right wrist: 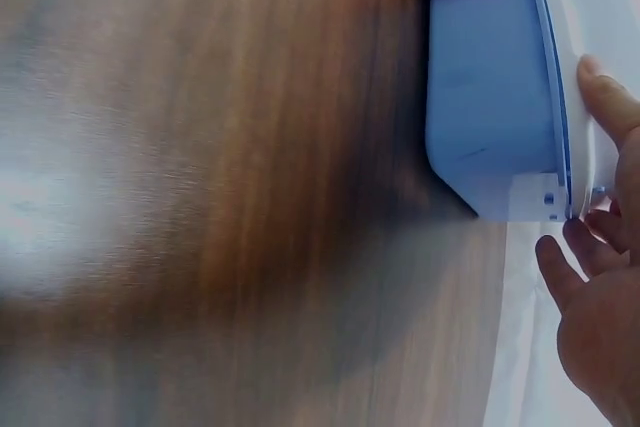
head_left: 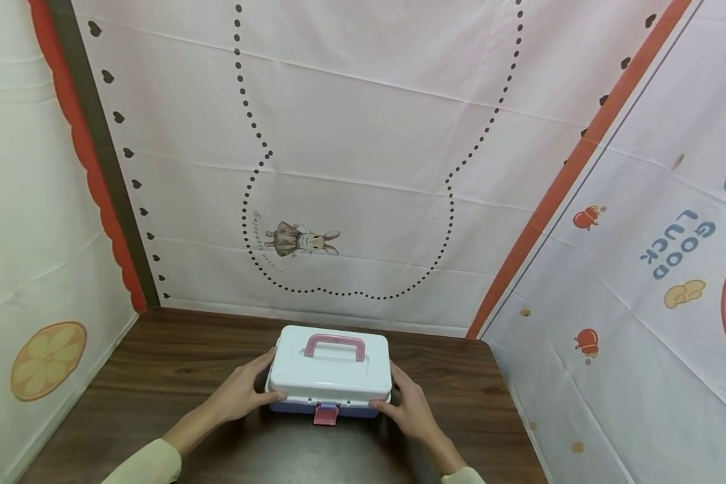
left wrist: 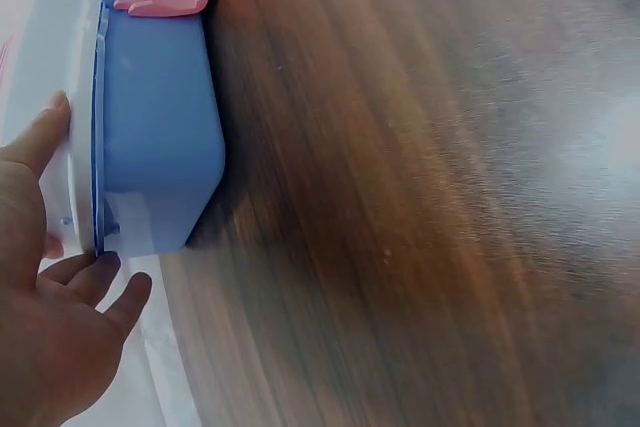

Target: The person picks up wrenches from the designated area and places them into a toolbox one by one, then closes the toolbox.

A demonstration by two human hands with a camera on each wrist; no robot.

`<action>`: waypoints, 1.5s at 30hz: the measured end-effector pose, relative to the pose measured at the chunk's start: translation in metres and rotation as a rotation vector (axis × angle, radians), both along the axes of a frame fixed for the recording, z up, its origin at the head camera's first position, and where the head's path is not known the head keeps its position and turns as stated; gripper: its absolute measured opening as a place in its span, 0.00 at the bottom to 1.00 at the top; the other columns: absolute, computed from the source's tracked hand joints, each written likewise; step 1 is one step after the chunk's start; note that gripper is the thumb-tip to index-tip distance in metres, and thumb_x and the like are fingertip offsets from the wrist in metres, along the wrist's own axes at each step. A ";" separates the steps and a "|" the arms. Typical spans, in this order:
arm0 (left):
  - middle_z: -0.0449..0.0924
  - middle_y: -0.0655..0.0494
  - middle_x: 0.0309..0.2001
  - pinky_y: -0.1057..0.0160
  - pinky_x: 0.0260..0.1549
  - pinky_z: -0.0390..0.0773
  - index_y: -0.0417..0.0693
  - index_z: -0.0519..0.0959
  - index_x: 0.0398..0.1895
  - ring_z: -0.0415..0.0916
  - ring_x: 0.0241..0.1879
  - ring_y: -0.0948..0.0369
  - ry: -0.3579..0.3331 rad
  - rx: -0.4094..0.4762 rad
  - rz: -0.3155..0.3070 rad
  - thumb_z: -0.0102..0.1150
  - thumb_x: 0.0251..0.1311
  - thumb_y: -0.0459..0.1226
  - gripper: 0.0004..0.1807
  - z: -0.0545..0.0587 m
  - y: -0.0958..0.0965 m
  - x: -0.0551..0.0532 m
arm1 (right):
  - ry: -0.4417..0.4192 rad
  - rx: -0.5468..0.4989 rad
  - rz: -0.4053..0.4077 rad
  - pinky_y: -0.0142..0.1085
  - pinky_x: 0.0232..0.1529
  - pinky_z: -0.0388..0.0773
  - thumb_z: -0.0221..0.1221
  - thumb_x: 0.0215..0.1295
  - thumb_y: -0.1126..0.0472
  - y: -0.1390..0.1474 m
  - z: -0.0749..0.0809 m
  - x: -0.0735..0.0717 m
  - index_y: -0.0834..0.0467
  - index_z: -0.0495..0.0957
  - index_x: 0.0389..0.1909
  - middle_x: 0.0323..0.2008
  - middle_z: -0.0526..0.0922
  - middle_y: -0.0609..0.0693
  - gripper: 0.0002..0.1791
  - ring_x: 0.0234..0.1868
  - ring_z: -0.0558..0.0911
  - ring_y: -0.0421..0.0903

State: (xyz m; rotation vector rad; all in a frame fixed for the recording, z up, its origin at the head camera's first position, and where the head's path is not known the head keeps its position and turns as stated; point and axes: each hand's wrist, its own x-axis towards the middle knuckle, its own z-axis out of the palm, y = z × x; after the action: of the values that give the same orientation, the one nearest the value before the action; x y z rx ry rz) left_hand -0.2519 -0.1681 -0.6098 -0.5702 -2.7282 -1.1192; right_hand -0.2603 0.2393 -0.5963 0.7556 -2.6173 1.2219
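Note:
A plastic storage box with a white lid (head_left: 333, 378) and a blue base (left wrist: 160, 117) rests on the table. Its pink carrying handle (head_left: 337, 339) lies on top of the lid, and a pink latch (head_left: 325, 416) sticks out at the front, flipped away from the lid. My left hand (head_left: 237, 395) grips the lid's left end, thumb on the front rim and fingers at the side. At the opposite end my right hand (head_left: 413, 407) holds the lid the same way. In the head view, the far fingers of both hands are partly hidden behind the box.
The dark wood-grain table (head_left: 181, 356) ends at a printed cloth (head_left: 363, 228) hanging behind it. More cloth panels stand along the left (head_left: 48, 269) and right (head_left: 629, 302) sides. Light glares off the tabletop in front of the box.

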 end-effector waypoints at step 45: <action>0.53 0.26 0.79 0.38 0.63 0.78 0.37 0.50 0.84 0.63 0.74 0.35 -0.648 0.463 0.163 0.54 0.71 0.68 0.56 0.018 0.014 -0.038 | -0.244 -0.110 -0.153 0.34 0.38 0.86 0.70 0.71 0.56 -0.041 -0.033 0.049 0.64 0.84 0.46 0.41 0.88 0.54 0.14 0.40 0.87 0.44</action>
State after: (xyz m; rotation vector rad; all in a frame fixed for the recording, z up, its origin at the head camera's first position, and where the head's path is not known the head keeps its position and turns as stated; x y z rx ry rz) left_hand -0.2895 -0.1543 -0.5919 0.1072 -2.7348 -2.0891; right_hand -0.2113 0.1988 -0.6291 0.4004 -2.7064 1.4796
